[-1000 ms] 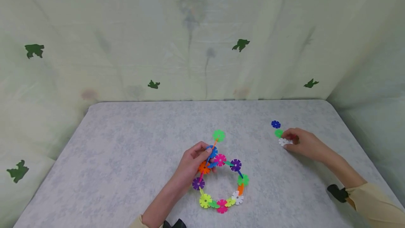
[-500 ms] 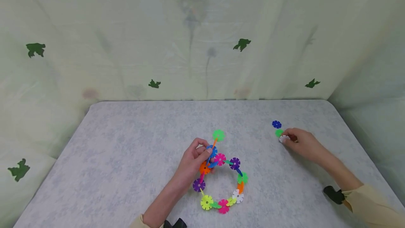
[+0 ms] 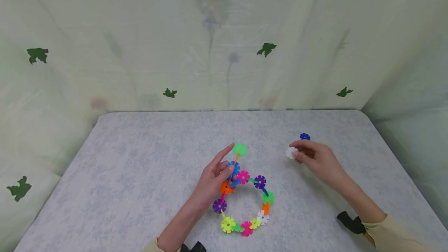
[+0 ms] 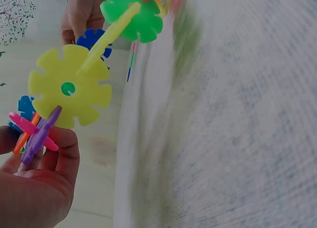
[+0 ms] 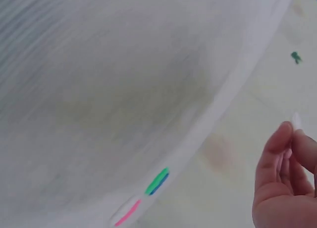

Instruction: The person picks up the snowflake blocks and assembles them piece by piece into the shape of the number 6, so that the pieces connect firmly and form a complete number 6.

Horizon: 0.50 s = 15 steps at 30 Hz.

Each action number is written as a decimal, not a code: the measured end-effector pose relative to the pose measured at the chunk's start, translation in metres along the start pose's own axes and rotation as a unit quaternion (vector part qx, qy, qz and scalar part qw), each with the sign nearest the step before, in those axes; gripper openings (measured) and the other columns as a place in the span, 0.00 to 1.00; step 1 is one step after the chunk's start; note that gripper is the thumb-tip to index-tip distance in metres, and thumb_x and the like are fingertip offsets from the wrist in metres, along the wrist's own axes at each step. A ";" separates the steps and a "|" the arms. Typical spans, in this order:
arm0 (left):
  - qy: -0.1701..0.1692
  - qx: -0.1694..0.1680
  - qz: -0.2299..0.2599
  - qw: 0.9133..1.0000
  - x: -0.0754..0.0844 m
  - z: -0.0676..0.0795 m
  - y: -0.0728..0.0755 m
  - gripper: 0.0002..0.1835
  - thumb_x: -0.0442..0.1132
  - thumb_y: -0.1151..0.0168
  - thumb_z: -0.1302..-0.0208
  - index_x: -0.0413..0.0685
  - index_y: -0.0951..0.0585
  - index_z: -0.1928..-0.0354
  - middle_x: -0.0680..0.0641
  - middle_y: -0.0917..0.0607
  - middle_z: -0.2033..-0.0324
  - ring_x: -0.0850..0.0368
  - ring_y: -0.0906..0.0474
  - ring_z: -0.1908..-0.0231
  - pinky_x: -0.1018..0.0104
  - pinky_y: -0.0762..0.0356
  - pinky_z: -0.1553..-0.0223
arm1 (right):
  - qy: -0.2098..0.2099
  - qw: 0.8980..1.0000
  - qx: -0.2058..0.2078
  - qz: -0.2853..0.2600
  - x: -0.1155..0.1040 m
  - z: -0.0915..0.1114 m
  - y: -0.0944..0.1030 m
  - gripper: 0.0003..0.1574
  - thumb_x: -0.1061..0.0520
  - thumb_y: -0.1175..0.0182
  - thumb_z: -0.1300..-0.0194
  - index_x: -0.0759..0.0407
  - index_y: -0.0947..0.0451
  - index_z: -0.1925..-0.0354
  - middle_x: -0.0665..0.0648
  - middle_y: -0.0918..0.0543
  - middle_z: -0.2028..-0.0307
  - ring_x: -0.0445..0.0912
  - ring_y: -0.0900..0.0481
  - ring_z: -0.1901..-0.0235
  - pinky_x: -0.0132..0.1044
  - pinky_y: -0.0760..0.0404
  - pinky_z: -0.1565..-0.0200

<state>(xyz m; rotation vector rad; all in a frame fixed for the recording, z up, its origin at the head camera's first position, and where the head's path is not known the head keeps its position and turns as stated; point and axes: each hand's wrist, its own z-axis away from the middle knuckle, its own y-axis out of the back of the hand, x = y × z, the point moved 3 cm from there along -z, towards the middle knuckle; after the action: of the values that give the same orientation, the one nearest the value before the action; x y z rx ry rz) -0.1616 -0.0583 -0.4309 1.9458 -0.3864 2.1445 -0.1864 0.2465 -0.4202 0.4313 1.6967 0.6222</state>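
Note:
Toothed plastic flower discs in many colours are slotted together into a ring with a short tail, ending in a light green disc (image 3: pixel 240 149). With thumb and fingers, my left hand (image 3: pixel 209 185) grips this chain at a blue disc (image 3: pixel 233 168); the index finger stretches toward the green end disc. Yellow (image 4: pixel 69 89) and purple (image 4: pixel 40 135) discs of the ring show large in the left wrist view. Off to the right, my right hand (image 3: pixel 320 162) pinches a loose white disc (image 3: pixel 291 152) by its edge, above the table. Only a sliver of it shows in the right wrist view.
A loose dark blue disc (image 3: pixel 305 136) lies on the grey table (image 3: pixel 157 147) behind my right hand. Green (image 5: pixel 157 180) and pink (image 5: pixel 128 213) discs lie flat in the right wrist view. A pale curtain (image 3: pixel 140 42) with green leaf shapes hangs behind the table.
My right hand has picked up the white disc and moved left with it, away from the loose discs. The left index finger has straightened toward the green end disc.

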 end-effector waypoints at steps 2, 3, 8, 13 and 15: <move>-0.003 0.000 0.000 1.000 0.001 0.000 0.000 0.28 0.38 0.46 0.26 0.71 0.34 0.29 0.46 0.29 0.70 0.56 0.29 0.71 0.71 0.27 0.69 | -0.004 1.000 0.009 -0.027 -0.007 -0.001 -0.007 0.15 0.60 0.35 0.34 0.59 0.22 0.49 0.55 0.18 0.63 0.53 0.17 0.66 0.42 0.16 0.62; -0.004 -0.002 0.002 1.000 0.001 0.000 0.000 0.27 0.38 0.46 0.25 0.71 0.34 0.29 0.45 0.29 0.70 0.56 0.29 0.71 0.70 0.25 0.69 | -0.005 0.999 0.012 -0.039 -0.011 -0.002 -0.010 0.15 0.59 0.35 0.34 0.59 0.22 0.50 0.55 0.18 0.63 0.53 0.17 0.66 0.43 0.16 0.62; -0.009 -0.016 0.013 1.000 0.001 0.001 -0.001 0.27 0.37 0.48 0.24 0.69 0.35 0.28 0.44 0.27 0.67 0.55 0.25 0.70 0.63 0.18 0.66 | 0.010 0.995 0.016 -0.101 -0.030 -0.004 -0.022 0.13 0.58 0.35 0.33 0.58 0.22 0.51 0.55 0.18 0.63 0.57 0.17 0.65 0.43 0.15 0.61; -0.009 -0.023 0.014 1.000 0.000 0.001 -0.001 0.27 0.40 0.47 0.25 0.71 0.35 0.29 0.44 0.26 0.66 0.55 0.24 0.70 0.62 0.18 0.65 | 0.051 0.987 0.015 -0.150 -0.046 -0.007 -0.034 0.11 0.61 0.37 0.33 0.61 0.22 0.53 0.58 0.17 0.63 0.56 0.17 0.66 0.39 0.16 0.61; -0.009 -0.025 0.013 1.000 0.000 0.002 -0.001 0.27 0.41 0.47 0.25 0.71 0.35 0.29 0.45 0.26 0.66 0.56 0.24 0.70 0.63 0.18 0.65 | 0.059 0.985 0.014 -0.162 -0.051 -0.009 -0.038 0.10 0.62 0.37 0.33 0.62 0.22 0.53 0.58 0.17 0.64 0.56 0.16 0.66 0.39 0.16 0.60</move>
<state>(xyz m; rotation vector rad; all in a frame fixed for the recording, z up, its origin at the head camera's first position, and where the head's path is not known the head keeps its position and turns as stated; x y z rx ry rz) -0.1597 -0.0576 -0.4307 1.9453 -0.4650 2.1133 -0.1822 0.1845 -0.4028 0.1323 1.8392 0.3910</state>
